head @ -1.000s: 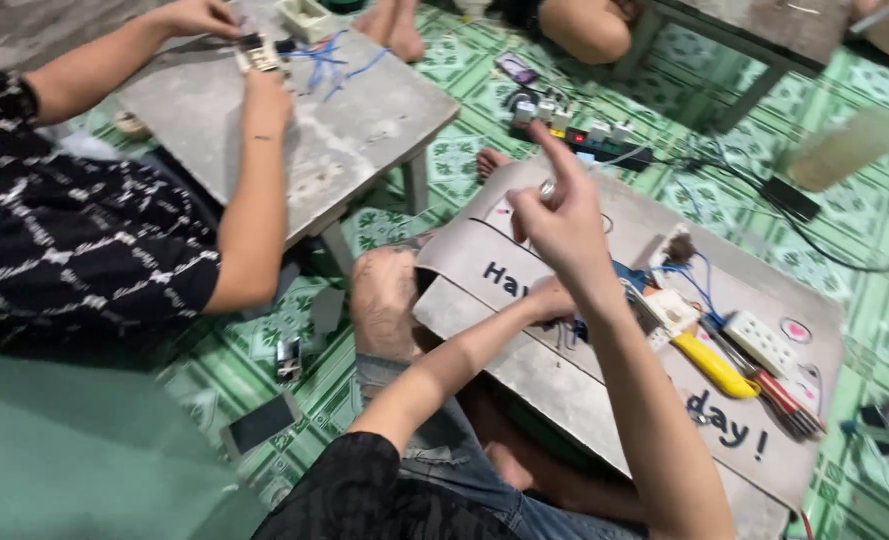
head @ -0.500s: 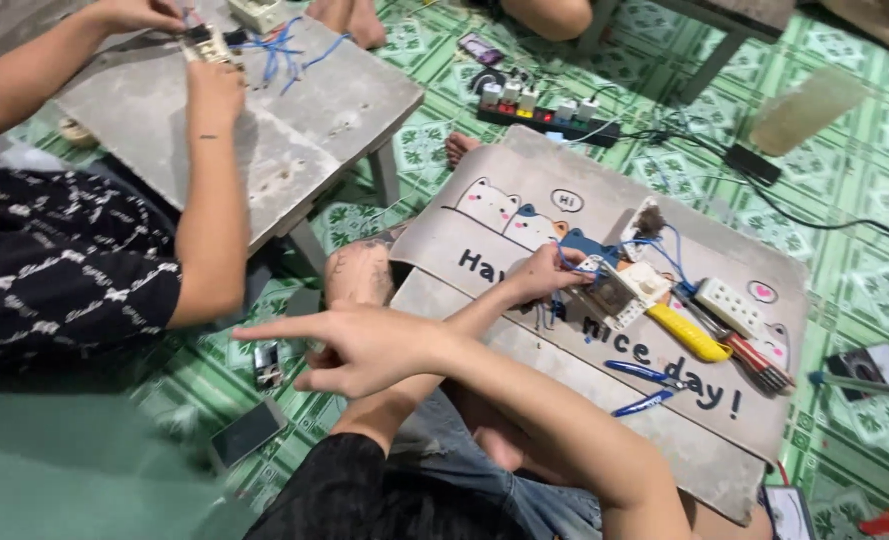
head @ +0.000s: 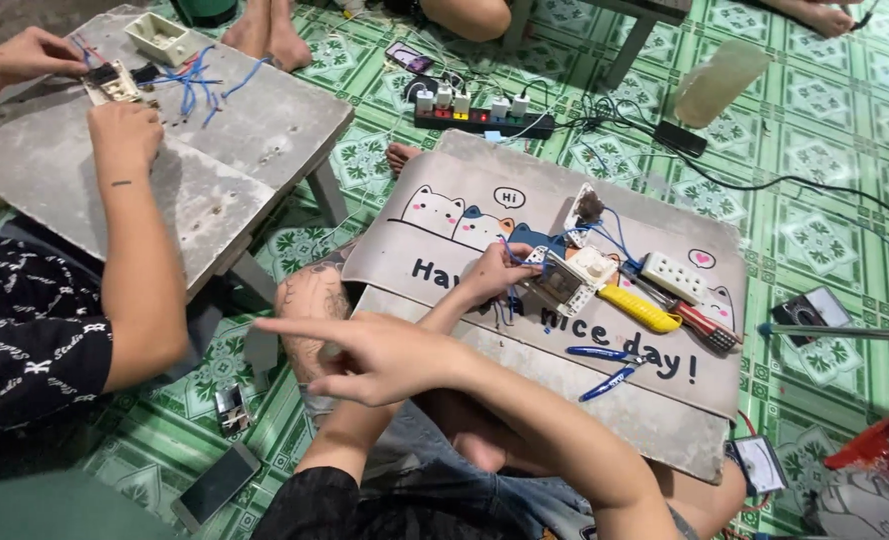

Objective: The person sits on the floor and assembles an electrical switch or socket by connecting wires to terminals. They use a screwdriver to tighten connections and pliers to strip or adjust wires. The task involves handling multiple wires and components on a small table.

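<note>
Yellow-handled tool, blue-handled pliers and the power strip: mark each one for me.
yellow-handled tool [head: 643, 309], head view, middle of the yellow handle.
blue-handled pliers [head: 605, 366], head view, where the two blue handles meet.
power strip [head: 480, 118], head view, middle of its black body.

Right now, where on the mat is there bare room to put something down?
Free: the mat's left part around the cat drawings. Crowded: the middle and right, where the left hand rests by the switch assembly, yellow-handled tool, white socket strip and blue pliers.
</note>
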